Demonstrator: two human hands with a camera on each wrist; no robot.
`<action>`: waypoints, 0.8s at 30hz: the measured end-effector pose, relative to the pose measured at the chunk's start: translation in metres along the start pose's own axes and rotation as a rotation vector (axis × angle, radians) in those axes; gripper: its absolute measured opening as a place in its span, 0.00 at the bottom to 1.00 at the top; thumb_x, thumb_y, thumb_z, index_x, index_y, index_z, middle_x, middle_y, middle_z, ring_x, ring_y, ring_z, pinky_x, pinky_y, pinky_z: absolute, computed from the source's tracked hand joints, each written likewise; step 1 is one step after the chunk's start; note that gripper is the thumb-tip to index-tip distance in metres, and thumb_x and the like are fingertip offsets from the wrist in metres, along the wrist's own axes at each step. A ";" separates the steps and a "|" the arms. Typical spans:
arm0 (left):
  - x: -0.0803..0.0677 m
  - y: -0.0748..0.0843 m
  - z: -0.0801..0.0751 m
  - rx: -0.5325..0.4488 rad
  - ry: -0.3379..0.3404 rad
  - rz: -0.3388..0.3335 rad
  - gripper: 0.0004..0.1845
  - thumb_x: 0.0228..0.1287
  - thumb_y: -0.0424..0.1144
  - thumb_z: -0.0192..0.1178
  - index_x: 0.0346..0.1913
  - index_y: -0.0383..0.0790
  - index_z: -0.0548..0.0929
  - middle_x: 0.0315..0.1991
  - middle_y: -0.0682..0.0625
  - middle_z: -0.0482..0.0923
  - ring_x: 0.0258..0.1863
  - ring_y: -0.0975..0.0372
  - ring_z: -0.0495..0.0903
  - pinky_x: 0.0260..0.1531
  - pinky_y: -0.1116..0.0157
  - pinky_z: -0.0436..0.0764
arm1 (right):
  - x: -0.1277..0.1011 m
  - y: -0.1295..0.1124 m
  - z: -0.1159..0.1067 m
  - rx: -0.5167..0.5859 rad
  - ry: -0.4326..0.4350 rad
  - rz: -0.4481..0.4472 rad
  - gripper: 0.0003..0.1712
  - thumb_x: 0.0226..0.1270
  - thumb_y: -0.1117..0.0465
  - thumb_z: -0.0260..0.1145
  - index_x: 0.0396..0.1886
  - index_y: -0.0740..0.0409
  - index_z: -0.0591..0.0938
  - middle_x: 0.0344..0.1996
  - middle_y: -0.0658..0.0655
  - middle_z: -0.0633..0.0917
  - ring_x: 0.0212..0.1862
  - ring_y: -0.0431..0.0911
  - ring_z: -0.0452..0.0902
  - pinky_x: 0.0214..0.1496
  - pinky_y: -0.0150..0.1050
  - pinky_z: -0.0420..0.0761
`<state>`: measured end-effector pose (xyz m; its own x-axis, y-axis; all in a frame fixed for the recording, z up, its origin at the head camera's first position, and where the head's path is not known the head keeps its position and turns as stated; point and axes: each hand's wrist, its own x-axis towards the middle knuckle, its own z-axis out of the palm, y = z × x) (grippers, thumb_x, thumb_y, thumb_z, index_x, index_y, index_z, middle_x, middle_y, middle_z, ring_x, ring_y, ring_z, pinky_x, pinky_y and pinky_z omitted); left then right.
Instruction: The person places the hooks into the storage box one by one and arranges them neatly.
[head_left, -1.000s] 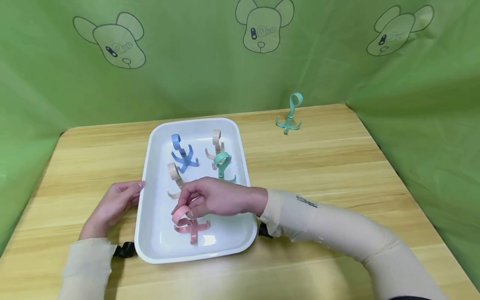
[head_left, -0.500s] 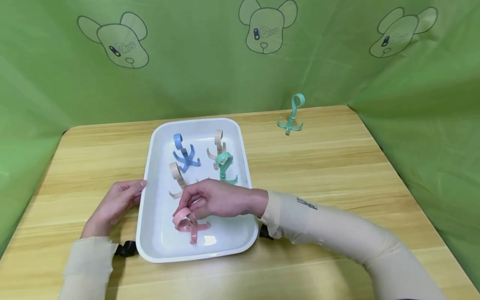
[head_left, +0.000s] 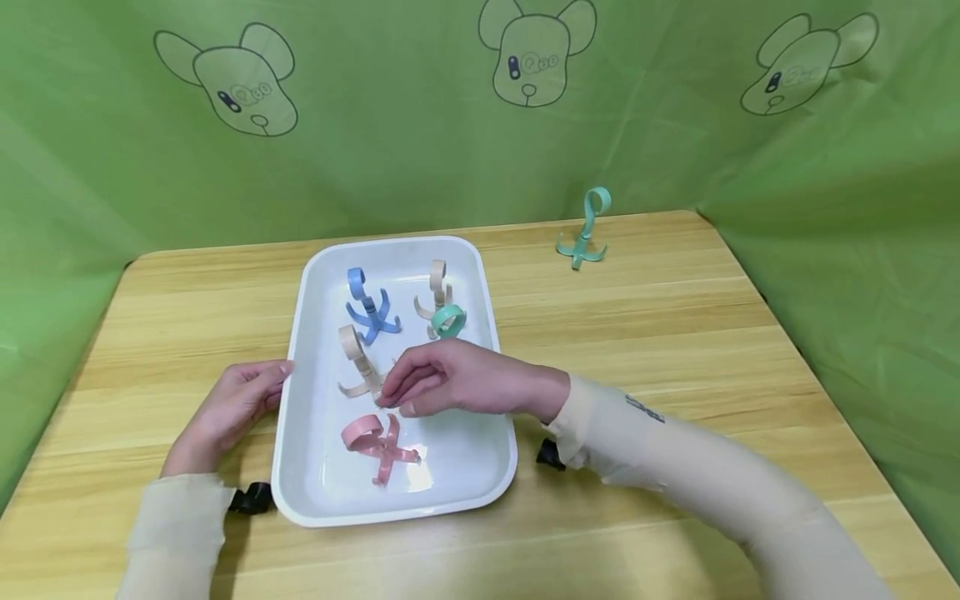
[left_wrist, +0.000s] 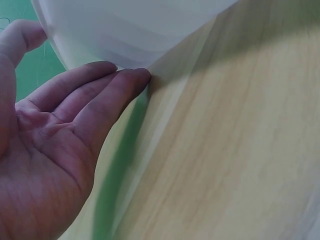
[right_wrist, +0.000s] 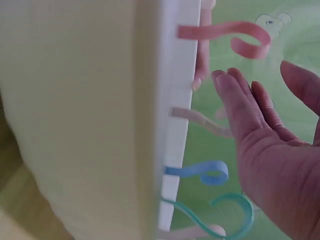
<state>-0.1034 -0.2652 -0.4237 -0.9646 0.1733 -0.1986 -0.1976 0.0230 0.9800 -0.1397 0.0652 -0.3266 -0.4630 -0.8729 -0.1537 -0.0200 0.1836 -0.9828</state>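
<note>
Inside the white tray [head_left: 315, 492], near its front edge, the pink hook [head_left: 375, 442] lies on its side, free of any grip. The right hand [head_left: 457, 379] hovers just behind it over the tray's middle, fingers loosely extended and holding nothing, close to a beige hook [head_left: 356, 358]. The left hand [head_left: 225, 412] rests on the table [head_left: 675, 333], fingers straight against the tray's left rim. Blue [head_left: 365, 308] and teal [head_left: 450, 319] hooks stand toward the tray's far end.

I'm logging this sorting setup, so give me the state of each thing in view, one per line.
Pink plastic hook: lying in tray, not held.
White plastic tray: flat on table, holding five hooks.
Teal plastic hook on table: upright, outside tray.
Right hand: empty, fingers relaxed, above tray.
Left hand: fingers straight against tray's side.
</note>
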 end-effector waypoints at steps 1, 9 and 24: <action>0.000 0.000 0.000 0.005 0.000 -0.002 0.19 0.76 0.38 0.54 0.53 0.20 0.78 0.44 0.50 0.85 0.44 0.63 0.84 0.47 0.66 0.83 | -0.002 -0.001 -0.002 -0.013 0.013 -0.004 0.14 0.67 0.72 0.64 0.51 0.68 0.80 0.49 0.57 0.85 0.54 0.49 0.80 0.57 0.39 0.79; -0.003 0.000 -0.001 0.015 0.011 -0.009 0.23 0.76 0.38 0.53 0.55 0.14 0.73 0.45 0.49 0.84 0.45 0.63 0.84 0.47 0.66 0.83 | -0.019 -0.008 -0.019 -0.032 0.100 -0.075 0.17 0.72 0.66 0.62 0.58 0.65 0.80 0.49 0.55 0.86 0.56 0.46 0.79 0.58 0.43 0.79; 0.000 -0.001 -0.002 0.046 0.000 0.004 0.25 0.76 0.40 0.53 0.55 0.14 0.73 0.47 0.45 0.84 0.46 0.61 0.83 0.47 0.65 0.83 | -0.054 -0.025 -0.055 0.019 0.276 -0.207 0.15 0.74 0.70 0.58 0.56 0.71 0.78 0.50 0.64 0.84 0.54 0.57 0.80 0.57 0.50 0.79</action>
<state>-0.1035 -0.2676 -0.4249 -0.9654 0.1739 -0.1944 -0.1853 0.0672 0.9804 -0.1635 0.1325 -0.2883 -0.6735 -0.7348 0.0804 -0.1233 0.0044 -0.9924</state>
